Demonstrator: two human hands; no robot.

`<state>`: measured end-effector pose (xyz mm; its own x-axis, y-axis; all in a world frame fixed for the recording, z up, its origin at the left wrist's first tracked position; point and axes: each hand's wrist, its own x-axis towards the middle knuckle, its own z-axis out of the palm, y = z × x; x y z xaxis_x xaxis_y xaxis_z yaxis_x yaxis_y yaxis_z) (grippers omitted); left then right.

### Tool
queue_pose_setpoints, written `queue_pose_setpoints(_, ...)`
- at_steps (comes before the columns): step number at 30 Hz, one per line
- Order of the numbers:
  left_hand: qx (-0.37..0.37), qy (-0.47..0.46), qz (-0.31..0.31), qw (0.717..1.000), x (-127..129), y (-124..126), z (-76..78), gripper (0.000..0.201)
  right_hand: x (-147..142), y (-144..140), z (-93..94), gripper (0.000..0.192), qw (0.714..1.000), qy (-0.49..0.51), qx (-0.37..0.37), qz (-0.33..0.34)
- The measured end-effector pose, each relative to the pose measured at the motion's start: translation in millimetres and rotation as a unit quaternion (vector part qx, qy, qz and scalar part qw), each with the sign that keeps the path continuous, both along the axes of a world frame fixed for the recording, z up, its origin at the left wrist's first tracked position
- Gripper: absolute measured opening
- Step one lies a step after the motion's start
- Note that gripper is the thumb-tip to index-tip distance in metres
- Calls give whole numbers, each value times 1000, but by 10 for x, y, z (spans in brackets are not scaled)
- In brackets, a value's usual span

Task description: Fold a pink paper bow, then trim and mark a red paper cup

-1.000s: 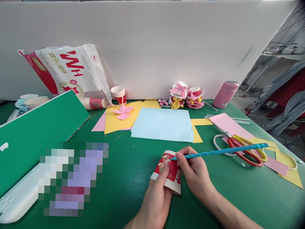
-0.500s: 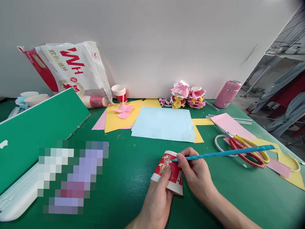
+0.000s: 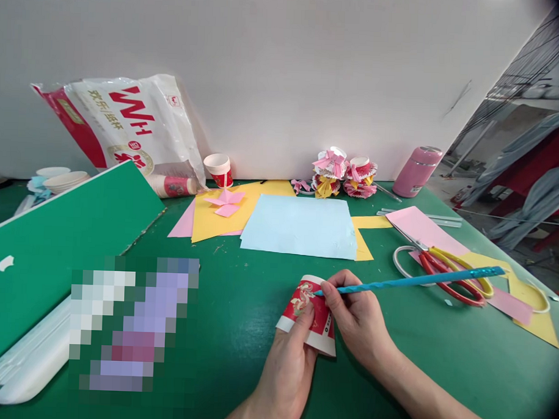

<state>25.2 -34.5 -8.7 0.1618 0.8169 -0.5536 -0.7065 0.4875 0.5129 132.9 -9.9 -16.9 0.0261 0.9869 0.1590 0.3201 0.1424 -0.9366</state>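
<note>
My left hand (image 3: 286, 375) is closed round a red and white paper cup (image 3: 319, 312) with a printed pattern, its thumb lying across the red side. The cup is tilted above the green table. A long, thin blue stick (image 3: 409, 280) with a spiral twist is pinched in my right hand (image 3: 356, 307). Its narrow tip meets the cup's printed side, and its thicker, shiny end points to the right. Whether the stick is a pen or a rolled strip, I cannot tell. Behind my hands lie light blue sheets (image 3: 301, 225).
Scissors (image 3: 455, 277) with red and yellow handles rest on pink and yellow paper at right. A pink bottle (image 3: 417, 171) and decorated cups (image 3: 345, 173) stand by the wall. At left are a green board (image 3: 67, 239), a cup bag (image 3: 131, 125) and a stack of paper cups (image 3: 219, 169).
The stick's far end has risen very slightly. My hands and the cup stay almost where they were.
</note>
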Motion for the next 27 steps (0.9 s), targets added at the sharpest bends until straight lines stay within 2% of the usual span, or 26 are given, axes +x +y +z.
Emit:
queue_pose_setpoints(12, -4, 8, 0, 1000, 8, 15, 14, 29, 37, 6, 2, 20, 994, -96, 41, -23)
queue_pose_setpoints(22, 10, 3, -2, 1000, -5, 6, -15, 35, 24, -7, 17, 21, 999, -50, 14, 2)
queue_pose_setpoints(27, 17, -5, 1, 1000, 7, 16, -8, 34, 12, 9, -36, 24, 1000, 28, -5, 6)
